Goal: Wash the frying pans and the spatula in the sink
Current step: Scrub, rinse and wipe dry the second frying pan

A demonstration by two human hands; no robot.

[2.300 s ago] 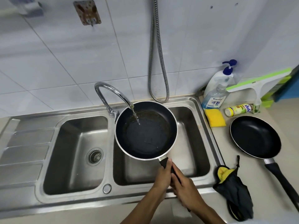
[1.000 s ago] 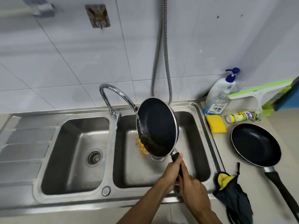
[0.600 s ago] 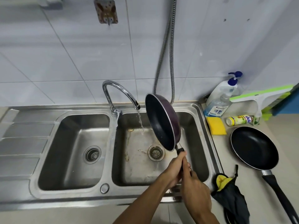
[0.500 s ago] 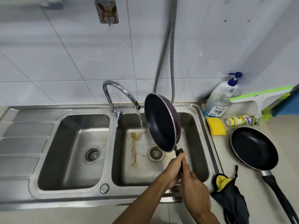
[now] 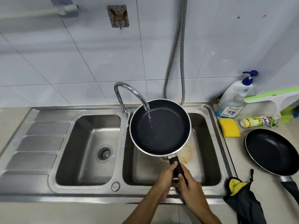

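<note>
I hold a black frying pan (image 5: pixel 163 128) level over the right basin of the steel sink (image 5: pixel 208 110), under the running tap (image 5: pixel 129 92). Water streams into the pan. Both hands grip its black handle: my left hand (image 5: pixel 165 177) from the left, my right hand (image 5: pixel 191 185) just below and to the right. A second black frying pan (image 5: pixel 271 151) lies on the counter to the right, handle toward me. No spatula is in sight.
A yellow sponge (image 5: pixel 229 129), soap bottles (image 5: pixel 234 101), a small tube (image 5: pixel 254 122) and a green-white squeegee (image 5: pixel 273 99) sit at the back right. A black and yellow cloth (image 5: pixel 242 199) lies by the sink's front right corner. The left basin (image 5: pixel 90 147) holds nothing. Brownish residue marks the right basin floor.
The pan was tipped on edge, dumping dirty water into the right basin. It has since swung back to level under the tap and is filling with clean water.
</note>
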